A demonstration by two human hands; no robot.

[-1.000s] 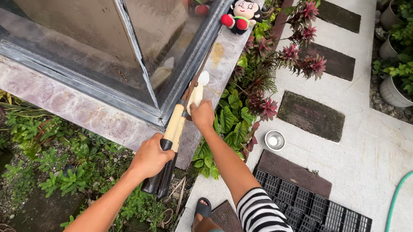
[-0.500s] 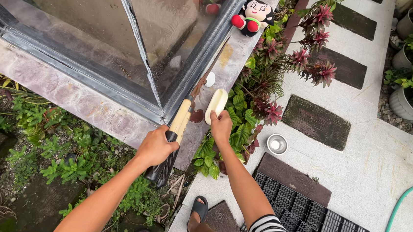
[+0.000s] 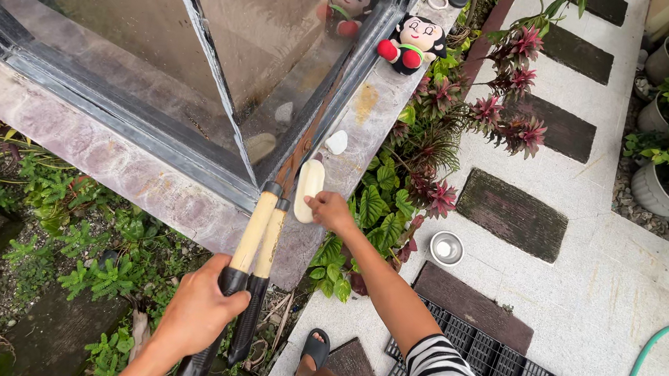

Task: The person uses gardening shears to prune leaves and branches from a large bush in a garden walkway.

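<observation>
Garden shears (image 3: 252, 273) with long wooden handles are resting on the stone ledge (image 3: 152, 185) while my left hand (image 3: 199, 313) is gripping one black handle and my right hand (image 3: 331, 210) is holding a pale oval stone (image 3: 308, 190).

Wooden-handled shears (image 3: 260, 242) and pale oval stone (image 3: 308, 190) on ledge

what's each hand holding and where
Left hand grasps the garden shears by a black handle. Right hand pinches the pale oval stone at its lower edge.
</observation>
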